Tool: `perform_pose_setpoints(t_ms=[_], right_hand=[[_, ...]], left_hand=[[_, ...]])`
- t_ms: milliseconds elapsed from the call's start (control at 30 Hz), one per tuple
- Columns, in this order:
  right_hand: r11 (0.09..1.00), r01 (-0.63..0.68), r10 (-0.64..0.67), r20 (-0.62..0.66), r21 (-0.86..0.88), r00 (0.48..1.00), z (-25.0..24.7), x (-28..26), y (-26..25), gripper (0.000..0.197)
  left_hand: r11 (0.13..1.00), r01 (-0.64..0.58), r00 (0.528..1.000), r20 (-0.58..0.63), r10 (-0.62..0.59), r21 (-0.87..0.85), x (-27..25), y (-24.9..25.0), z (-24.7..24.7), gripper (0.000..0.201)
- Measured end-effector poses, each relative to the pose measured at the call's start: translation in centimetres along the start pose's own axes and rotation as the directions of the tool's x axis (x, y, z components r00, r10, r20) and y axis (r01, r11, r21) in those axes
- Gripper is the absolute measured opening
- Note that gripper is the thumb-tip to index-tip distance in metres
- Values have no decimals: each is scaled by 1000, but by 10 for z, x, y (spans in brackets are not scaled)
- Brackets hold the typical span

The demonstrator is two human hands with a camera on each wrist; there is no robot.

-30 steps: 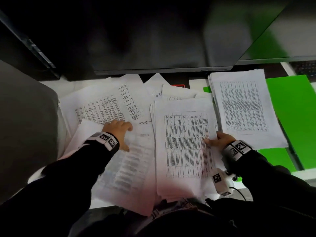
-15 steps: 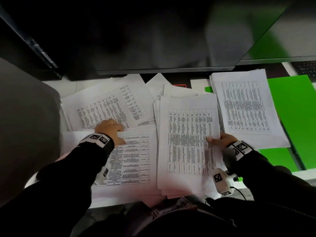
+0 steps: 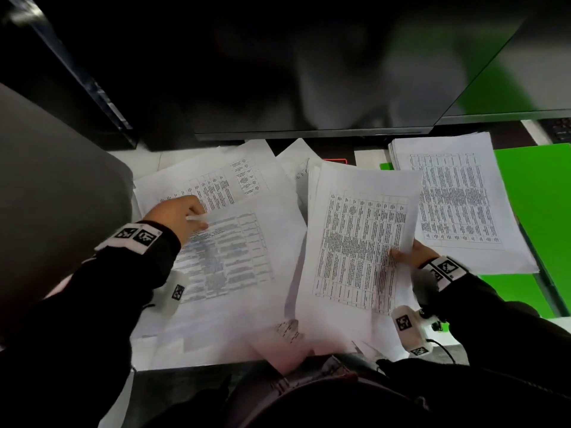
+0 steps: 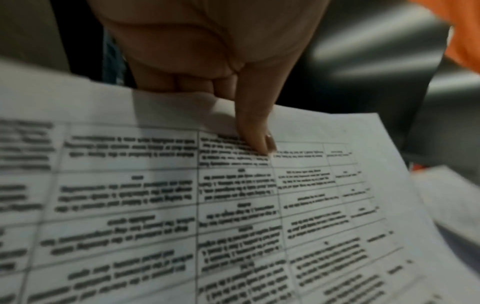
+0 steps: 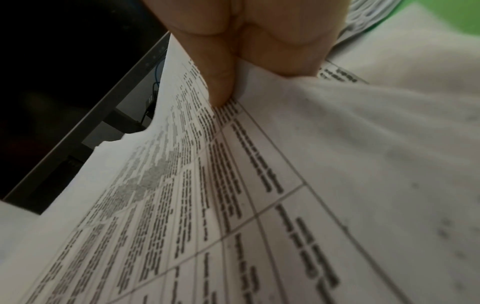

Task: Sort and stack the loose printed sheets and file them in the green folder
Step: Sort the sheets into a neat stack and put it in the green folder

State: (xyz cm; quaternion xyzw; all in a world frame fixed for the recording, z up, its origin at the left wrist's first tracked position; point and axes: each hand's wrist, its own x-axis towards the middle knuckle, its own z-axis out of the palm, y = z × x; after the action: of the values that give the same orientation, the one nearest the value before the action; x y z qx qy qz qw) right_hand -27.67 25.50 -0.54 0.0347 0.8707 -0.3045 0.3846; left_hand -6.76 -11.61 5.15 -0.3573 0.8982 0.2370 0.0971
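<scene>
Printed table sheets lie scattered over the white desk (image 3: 148, 159). My left hand (image 3: 185, 216) pinches the left edge of one loose sheet (image 3: 241, 261); in the left wrist view the thumb (image 4: 255, 131) lies on top of that sheet (image 4: 182, 205) with the fingers beneath. My right hand (image 3: 406, 256) grips the right edge of the middle pile's top sheets (image 3: 358, 248), which are lifted and tilted; its thumb (image 5: 221, 82) presses on the paper (image 5: 233, 195). A neat stack (image 3: 457, 202) rests on the open green folder (image 3: 537, 217) at the right.
Two dark monitors (image 3: 309, 72) (image 3: 525, 72) overhang the back of the desk. A grey panel (image 3: 46, 196) borders the left side. A keyboard corner (image 3: 559, 128) shows at the far right. More loose sheets (image 3: 216, 177) lie at the back left.
My left hand moved up and took hold of a sheet's edge, lifting it. My right hand raised the middle pile's top sheets, which now tilt to the right.
</scene>
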Motion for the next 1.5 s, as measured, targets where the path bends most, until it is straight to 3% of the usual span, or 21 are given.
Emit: perform_pose_setpoints(t_ms=[100,200,333,467,533,567,667,767,867,933,1000,1067,1167,1233,1300,1367,1500], right_hand=[[1000,5,-5,-11,25,1000,0,0,2,47],[999,6,-5,-43,46,999,-1,-9,-3,44],[998,25,-16,-146,57,989,-2,-14,-4,44],[981,58,-32,-138,184,990,1,-21,-3,39],[972,62,-28,-153,225,988,4,-26,-7,38],[971,64,-30,-146,232,989,6,-26,-10,37],[966,87,-63,-105,243,992,9,-30,-23,35],[967,127,-108,-96,221,990,13,-33,-36,35],[954,181,-169,-70,240,983,21,-29,-43,29],[936,202,-196,-52,289,979,28,-32,-48,12],[914,202,-217,5,351,976,33,-37,-53,18],[905,196,-221,23,378,975,36,-43,-60,21],[940,224,-227,-17,256,974,32,-64,-73,19],[949,233,-220,-87,212,972,28,-79,-78,42],[929,246,-227,-99,276,969,29,-92,-83,68],[894,331,-317,-94,301,944,35,-95,-88,55],[862,420,-385,-171,284,907,35,-97,-96,37]], left_hand=[[995,-39,995,-96,30,-95,-13,5,-26,24],[989,-116,976,-197,96,-95,-32,14,-51,3],[984,-152,929,-352,111,-90,-55,22,-78,7],[882,-173,908,-418,-30,-438,-63,8,-107,32],[801,-202,892,-444,-87,-563,-62,2,-113,24],[771,-217,889,-447,-96,-598,-65,9,-113,10],[739,-190,920,-380,-96,-646,-66,28,-90,15],[747,-70,966,-233,-116,-662,-59,40,-45,6],[709,53,988,-67,-141,-703,-54,46,-2,25],[679,123,988,26,-151,-724,-57,52,19,51],[625,172,981,75,-178,-761,-58,59,31,59],[575,185,976,80,-203,-797,-60,68,35,55],[550,160,971,32,-236,-820,-61,78,38,57],[535,94,977,-26,-213,-840,-63,82,38,52],[597,39,984,-73,-163,-801,-65,88,37,44],[623,-20,982,-131,-133,-782,-67,94,34,36],[536,-114,969,-213,-127,-837,-68,101,29,39]])
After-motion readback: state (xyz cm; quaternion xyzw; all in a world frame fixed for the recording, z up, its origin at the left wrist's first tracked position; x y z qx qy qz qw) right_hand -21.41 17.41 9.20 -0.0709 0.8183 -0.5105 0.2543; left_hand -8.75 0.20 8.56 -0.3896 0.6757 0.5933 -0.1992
